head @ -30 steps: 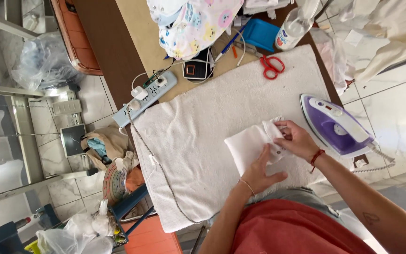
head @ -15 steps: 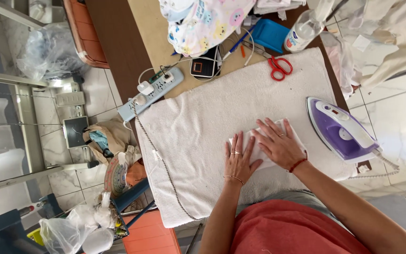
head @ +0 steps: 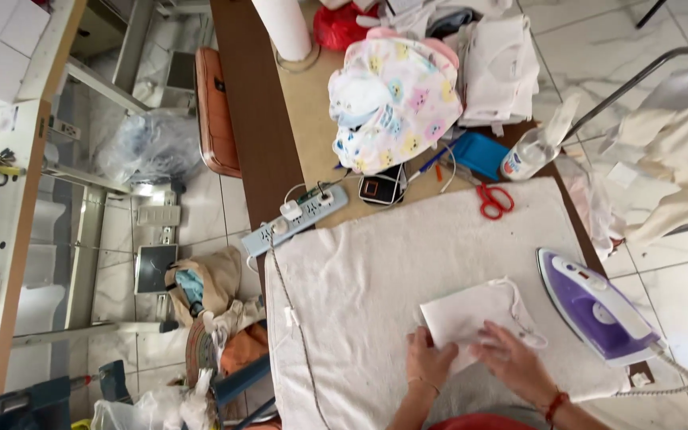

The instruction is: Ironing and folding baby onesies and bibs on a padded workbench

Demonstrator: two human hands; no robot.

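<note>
A small white cloth piece point(head: 471, 314) with a thin cord loop lies on the white towel pad point(head: 376, 279) that covers the table. My left hand point(head: 429, 360) rests flat on the cloth's near left edge. On the near right part of the same piece my right hand point(head: 511, 365) presses down, a red band on its wrist. Both hands have fingers spread on the fabric and grip nothing. To the right a purple and white iron point(head: 599, 306) lies on the pad's edge.
Red-handled scissors point(head: 494, 201), a spray bottle point(head: 531, 151), a blue box point(head: 479, 155), a patterned garment point(head: 396, 103) and a power strip point(head: 296, 216) lie at the far side. Folded white cloths point(head: 499, 68) are stacked beyond. Bags and clutter fill the tiled floor at left.
The view has shifted back. My hands moved nearer to me and now press on a small white cloth piece that was not under them half a second ago.
</note>
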